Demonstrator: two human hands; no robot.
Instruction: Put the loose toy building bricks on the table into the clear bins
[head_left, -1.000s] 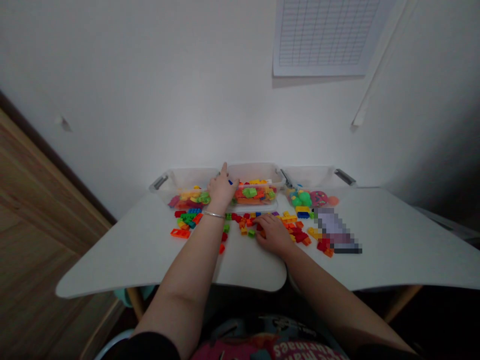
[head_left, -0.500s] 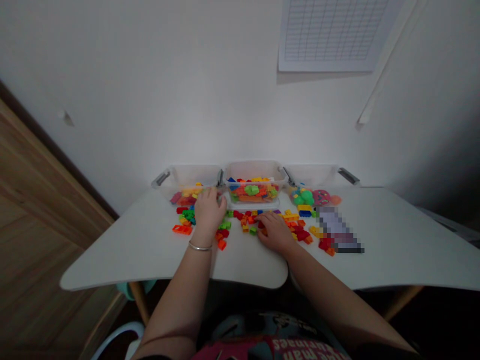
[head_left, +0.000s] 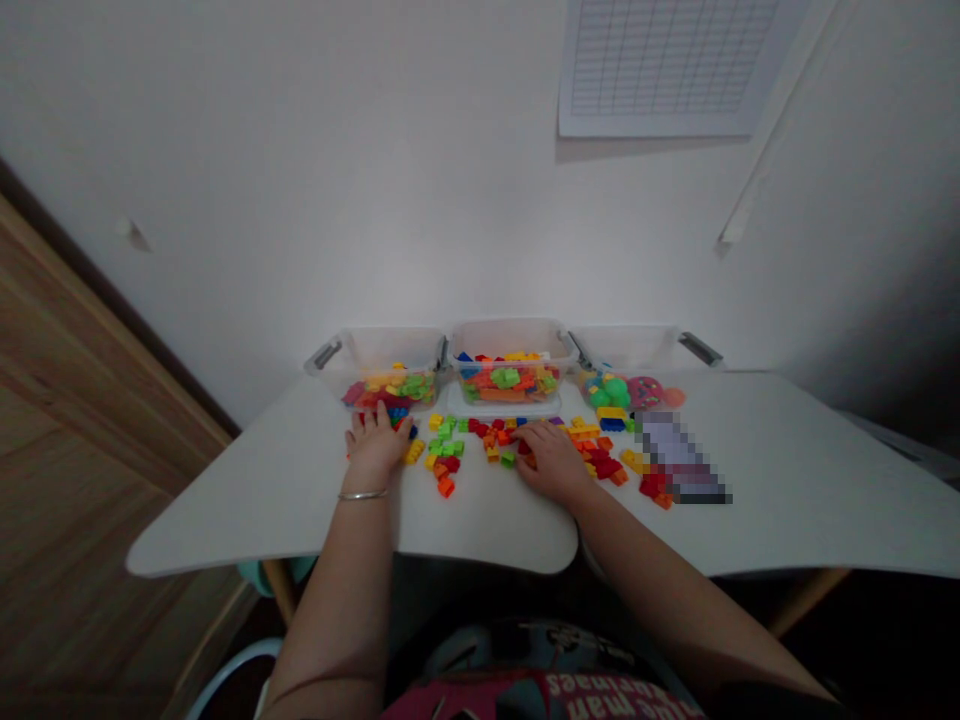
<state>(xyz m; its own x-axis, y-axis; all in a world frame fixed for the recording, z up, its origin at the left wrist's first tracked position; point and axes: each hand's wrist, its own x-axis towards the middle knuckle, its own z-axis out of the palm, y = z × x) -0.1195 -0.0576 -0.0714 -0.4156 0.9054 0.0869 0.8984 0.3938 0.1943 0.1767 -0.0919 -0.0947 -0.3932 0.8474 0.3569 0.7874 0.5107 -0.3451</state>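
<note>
my left hand (head_left: 375, 447) lies palm down on the white table (head_left: 787, 480), just in front of the left bin, its fingers (head_left: 382, 415) spread open with nothing showing between them and a thin silver bangle (head_left: 363, 494) around the wrist. my right hand (head_left: 551, 462) rests palm down further right, its fingers (head_left: 529, 430) curved over a cluster of loose plastic building bricks (head_left: 499, 440), and i cannot tell whether they are gripping one. the loose bricks lie in a scattered band across the far part of the table, between my hands and just to either side of them: a yellow brick (head_left: 414, 452) touches my left hand, green and orange ones (head_left: 444, 460) sit between my hands, and red ones (head_left: 606, 468) lie to the right of my right hand. along the far edge stand three clear plastic bins side by side. the left bin (head_left: 390, 350) and the middle bin (head_left: 506, 340) hold mixed bricks in many colours, and the right bin (head_left: 622, 348) holds round green and pink shapes (head_left: 622, 392). right of the bricks lies a flat object (head_left: 675, 455) too blurred to tell. a gridded sheet (head_left: 667, 70) hangs on the white wall (head_left: 300, 200) beyond the table.
</note>
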